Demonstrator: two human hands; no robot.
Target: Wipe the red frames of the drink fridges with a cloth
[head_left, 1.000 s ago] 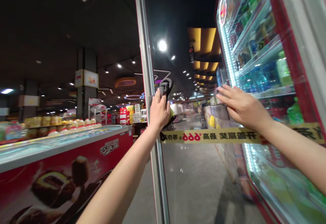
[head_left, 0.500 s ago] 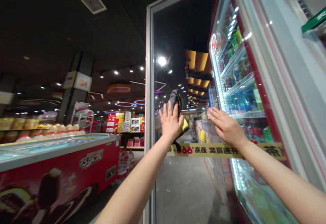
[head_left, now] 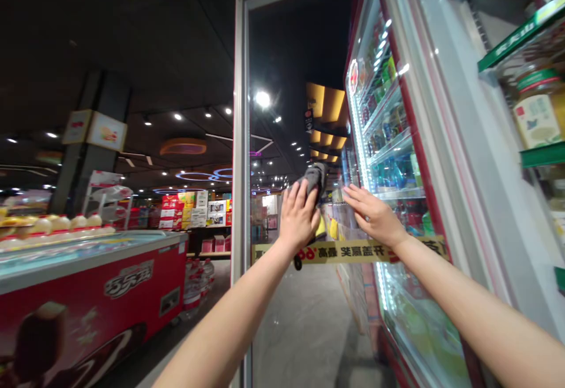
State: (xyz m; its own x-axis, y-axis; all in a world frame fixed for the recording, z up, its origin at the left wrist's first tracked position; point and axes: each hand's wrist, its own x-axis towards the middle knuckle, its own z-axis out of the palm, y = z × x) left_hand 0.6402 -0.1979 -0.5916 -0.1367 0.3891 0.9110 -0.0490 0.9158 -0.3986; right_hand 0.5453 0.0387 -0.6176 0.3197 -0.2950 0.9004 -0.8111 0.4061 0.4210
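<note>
A tall glass door (head_left: 291, 329) in a silver frame stands open in front of me. My left hand (head_left: 299, 217) is pressed against its glass with fingers stretched, holding a dark grey cloth (head_left: 316, 177) with a yellow part flat under the palm and fingers. The cloth pokes out above the fingertips and to the right of the hand. My right hand (head_left: 375, 216) lies further right with straight fingers, at or very near the glass; I cannot tell whether it touches. A yellow printed strip (head_left: 353, 251) crosses the door just below both hands, its lettering mirrored.
Lit shelves of drinks (head_left: 392, 141) show through or in the glass on the right. Beyond the door's hinge side are shelves with a jar (head_left: 538, 105). A red ice-cream freezer (head_left: 88, 305) stands at left, with bottles on it and a pillar (head_left: 90, 141) behind.
The view has turned a little to the right, so the door sits further left. My left hand and the cloth have slid rightward across the glass. My right hand stays near the same spot.
</note>
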